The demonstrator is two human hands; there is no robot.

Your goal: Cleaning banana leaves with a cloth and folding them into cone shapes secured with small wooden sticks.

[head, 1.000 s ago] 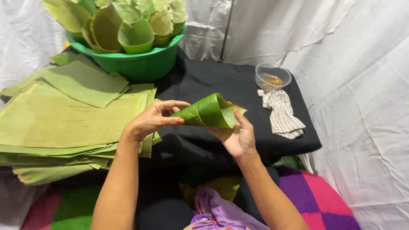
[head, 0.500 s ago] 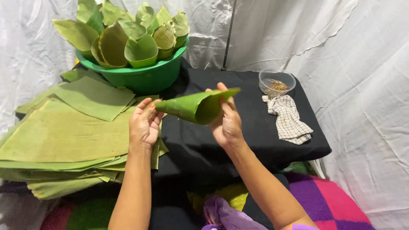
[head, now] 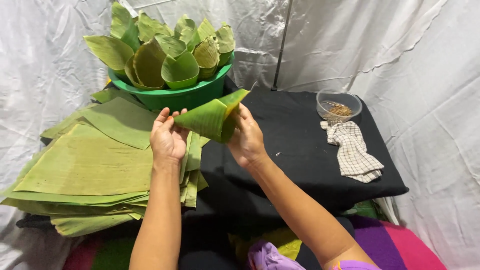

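I see both forearms reaching up from the lower edge, bare and angled inward toward each other. My left hand is raised with its back to me, fingers straight and pointing up, thumb tucked behind. My right hand sits just beside it — fingers curled in a grip, wrist bent slightly back.
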